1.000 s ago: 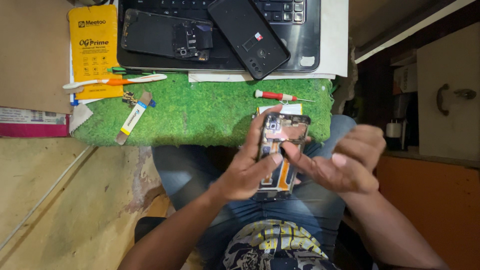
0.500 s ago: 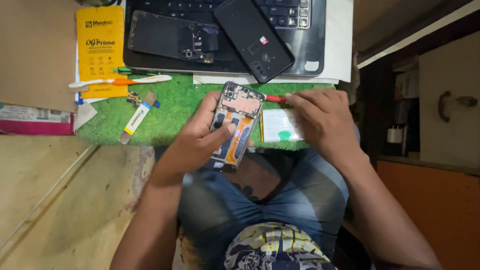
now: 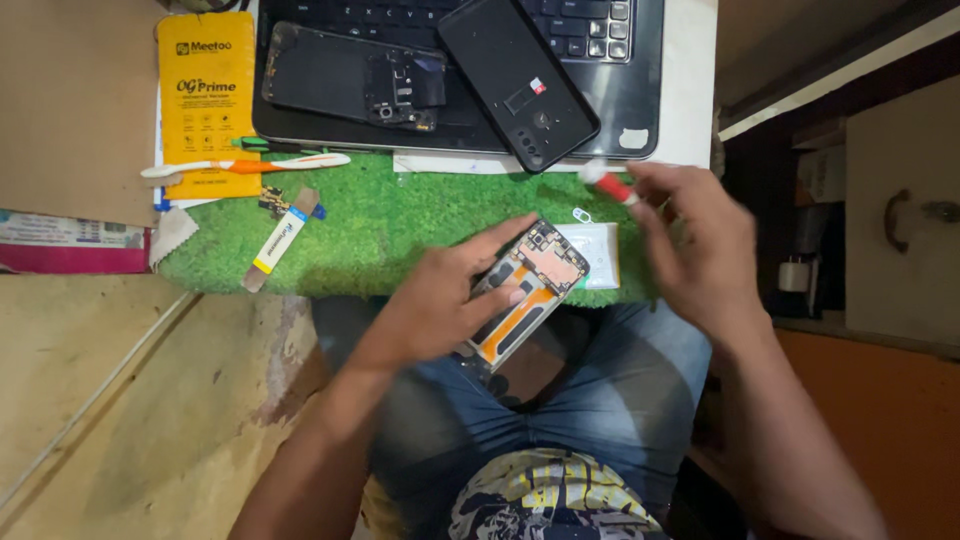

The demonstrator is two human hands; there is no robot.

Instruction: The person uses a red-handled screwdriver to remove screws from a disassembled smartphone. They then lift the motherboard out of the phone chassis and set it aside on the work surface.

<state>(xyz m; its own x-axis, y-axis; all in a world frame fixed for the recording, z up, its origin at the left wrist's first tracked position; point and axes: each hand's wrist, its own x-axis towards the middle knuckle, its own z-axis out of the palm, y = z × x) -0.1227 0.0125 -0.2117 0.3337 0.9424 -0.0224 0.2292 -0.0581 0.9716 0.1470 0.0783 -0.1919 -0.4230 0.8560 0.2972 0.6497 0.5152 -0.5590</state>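
Note:
My left hand (image 3: 450, 295) grips an opened phone body (image 3: 528, 290) with orange parts and bare circuitry, tilted over the near edge of the green grass mat (image 3: 400, 225). My right hand (image 3: 695, 245) is to its right and holds a small red-and-white screwdriver (image 3: 608, 183), its tip hidden and blurred by motion. A flat white battery (image 3: 598, 255) lies on the mat just behind the phone body, beside a small metal piece (image 3: 582, 214).
A laptop (image 3: 620, 90) at the back carries a black phone back cover (image 3: 518, 80) and a black phone frame (image 3: 350, 88). On the left lie a yellow packet (image 3: 205, 100), a toothbrush (image 3: 250, 165), a pry tool (image 3: 282, 240) and a pink box (image 3: 70, 245).
The phone body has moved from my lap up onto the mat's edge. My right hand took the screwdriver off the mat and lifted it to the right.

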